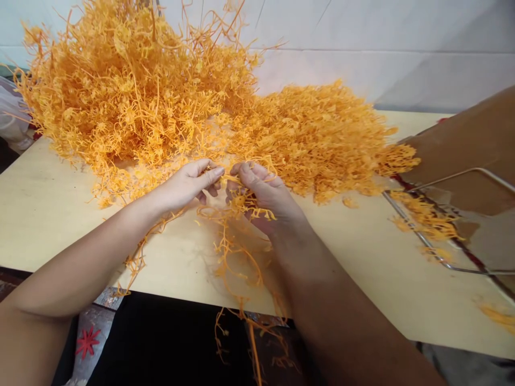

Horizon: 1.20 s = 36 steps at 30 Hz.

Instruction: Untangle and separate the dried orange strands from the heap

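Pretty plain setup here. A pale wood tabletop runs across the whole frame, with a white tiled wall behind it along the top. At the right edge sits a brown cardboard box with a wire frame. Lower left, dark floor and a patterned cloth with a red star. Soft, even light.

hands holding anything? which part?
Both grip one tangled orange plastic sprig. The left hand pinches its top strands between thumb and fingertips; the right hand closes on the same top, and its stems trail down over the table edge.
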{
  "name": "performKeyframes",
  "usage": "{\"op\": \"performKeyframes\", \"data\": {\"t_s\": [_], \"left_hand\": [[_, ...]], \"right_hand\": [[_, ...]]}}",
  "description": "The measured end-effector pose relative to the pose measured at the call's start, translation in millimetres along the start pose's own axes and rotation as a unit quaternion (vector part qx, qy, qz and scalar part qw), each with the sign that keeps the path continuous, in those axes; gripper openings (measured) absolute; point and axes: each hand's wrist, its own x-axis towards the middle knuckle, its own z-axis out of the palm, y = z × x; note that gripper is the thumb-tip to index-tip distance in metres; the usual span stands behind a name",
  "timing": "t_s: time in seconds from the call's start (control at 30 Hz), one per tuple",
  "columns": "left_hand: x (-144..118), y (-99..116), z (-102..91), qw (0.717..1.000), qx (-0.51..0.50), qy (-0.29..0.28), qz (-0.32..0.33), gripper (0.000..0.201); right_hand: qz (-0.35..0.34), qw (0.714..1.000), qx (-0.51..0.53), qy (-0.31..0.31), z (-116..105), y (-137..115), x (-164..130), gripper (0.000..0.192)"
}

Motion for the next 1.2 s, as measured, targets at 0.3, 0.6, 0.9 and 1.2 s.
{"op": "performKeyframes", "data": {"t_s": [0.3, 0.6, 0.9, 1.2], "left_hand": [[0.7, 1.3, 4.4, 0.995, 0.004, 0.094, -0.022, 0.007], [-6.0, -0.9, 5.6, 0.999, 0.035, 0.0, 0.004, 0.023], [-5.4, 2.6, 8.3, 0.986, -0.143, -0.086, -0.006, 0.016], [0.7, 9.4, -4.8, 0.971, -0.232, 0.057, -0.032, 0.007]], "right_hand": [[-0.038, 0.994, -0.104, 0.021, 4.8, 5.2, -1.7, 0.032], [-0.058, 0.992, -0.109, 0.034, 3.6, 6.0, -1.6, 0.033], [-0.014, 0.999, 0.03, 0.012, 9.0, 3.9, -5.7, 0.033], [-0.077, 0.987, 0.126, 0.068, 0.3, -22.1, -8.5, 0.03]]}}
